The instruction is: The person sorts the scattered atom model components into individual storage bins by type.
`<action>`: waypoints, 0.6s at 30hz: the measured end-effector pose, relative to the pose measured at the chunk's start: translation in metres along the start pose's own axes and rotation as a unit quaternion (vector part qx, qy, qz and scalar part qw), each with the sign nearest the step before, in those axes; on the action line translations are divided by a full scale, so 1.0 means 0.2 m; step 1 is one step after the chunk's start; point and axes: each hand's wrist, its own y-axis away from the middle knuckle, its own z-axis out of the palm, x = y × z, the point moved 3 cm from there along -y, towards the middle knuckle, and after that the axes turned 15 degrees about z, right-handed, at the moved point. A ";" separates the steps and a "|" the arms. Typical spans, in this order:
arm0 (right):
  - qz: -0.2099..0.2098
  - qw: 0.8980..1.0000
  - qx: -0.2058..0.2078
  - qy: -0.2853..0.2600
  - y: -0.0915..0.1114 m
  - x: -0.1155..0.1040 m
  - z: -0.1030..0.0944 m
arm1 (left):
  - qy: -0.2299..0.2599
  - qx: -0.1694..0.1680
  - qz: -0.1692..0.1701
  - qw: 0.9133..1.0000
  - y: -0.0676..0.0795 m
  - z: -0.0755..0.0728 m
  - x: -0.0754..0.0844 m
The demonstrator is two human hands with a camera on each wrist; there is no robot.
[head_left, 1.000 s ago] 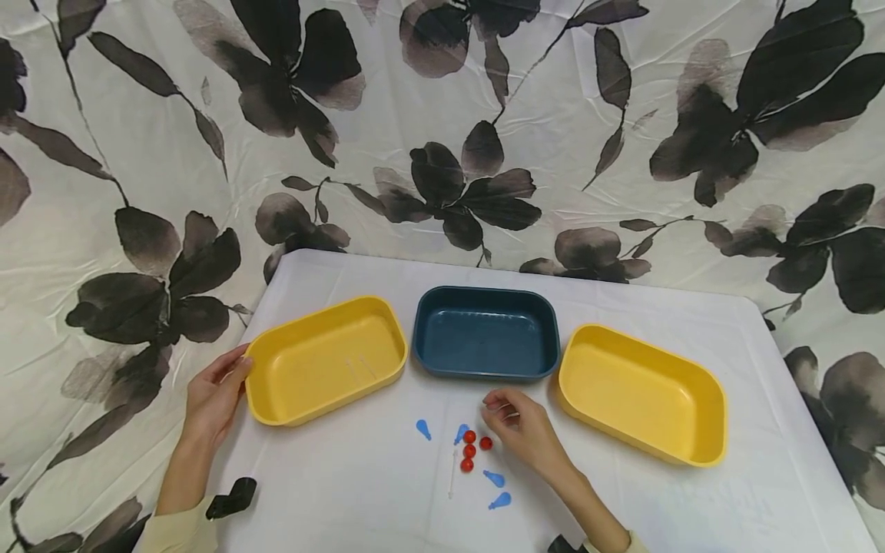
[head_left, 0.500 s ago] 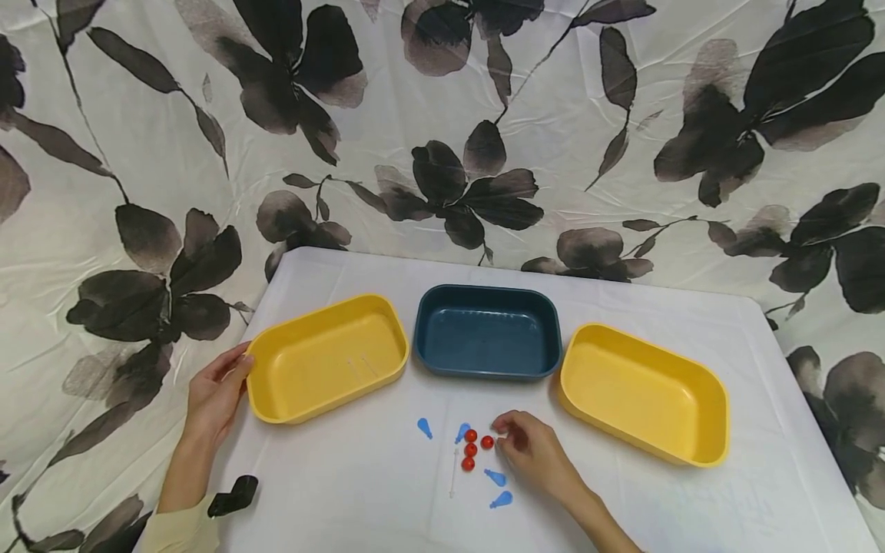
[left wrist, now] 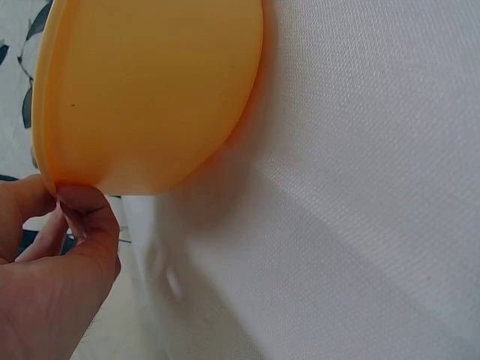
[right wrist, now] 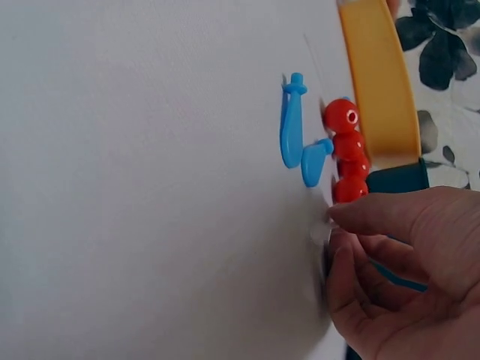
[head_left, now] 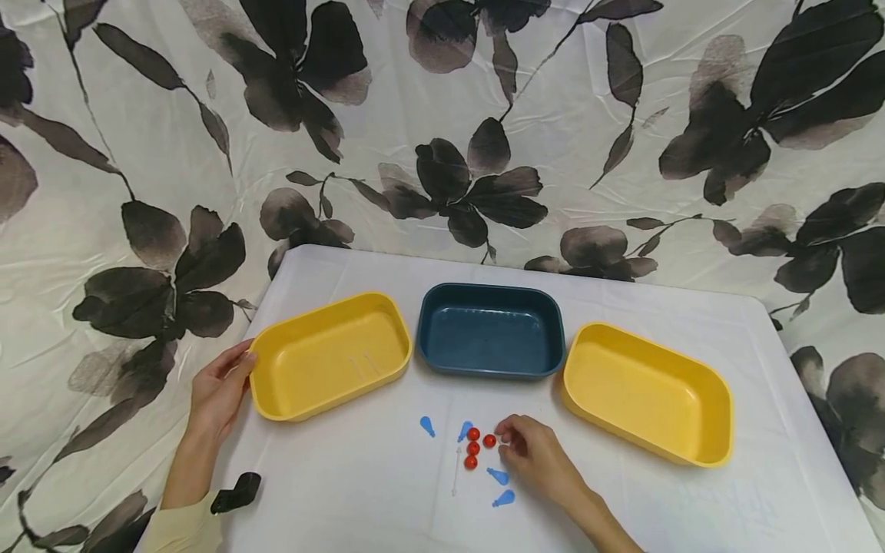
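My left hand (head_left: 217,392) pinches the rim of the left yellow tray (head_left: 276,415) at its near left end; the left wrist view shows thumb and finger on that rim. Several red beads (head_left: 473,448) lie on the white table. Just right of them is my right hand (head_left: 539,453), low over the cloth with fingers curled and thumb near the index finger. A small pale, blurred thing (right wrist: 320,232) shows at its fingertips; whether they hold it cannot be told. Around the beads lie several blue bulb-shaped pieces (head_left: 504,498) and a thin white stick (head_left: 456,471).
Two thin pale sticks (head_left: 362,363) lie inside the left yellow tray. A dark blue tray (head_left: 491,374) stands at the back middle, with another yellow tray (head_left: 650,448) to its right. Patterned floral cloth (head_left: 470,192) hangs behind the table.
My right hand has come down from near the blue tray's front to the right of the beads, with little movement in the last half second. The left hand stays on the tray rim.
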 end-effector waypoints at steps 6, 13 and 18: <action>0.003 1.000 -0.001 0.022 -0.03 -0.01 -0.01 | -0.005 -0.003 0.009 1.000 0.00 0.00 0.00; 0.013 1.000 -0.008 0.019 -0.05 -0.02 -0.03 | -0.008 -0.004 0.012 1.000 -0.01 0.00 -0.01; 0.010 1.000 -0.003 0.009 -0.07 -0.04 -0.05 | -0.005 -0.001 0.009 1.000 -0.01 0.00 -0.01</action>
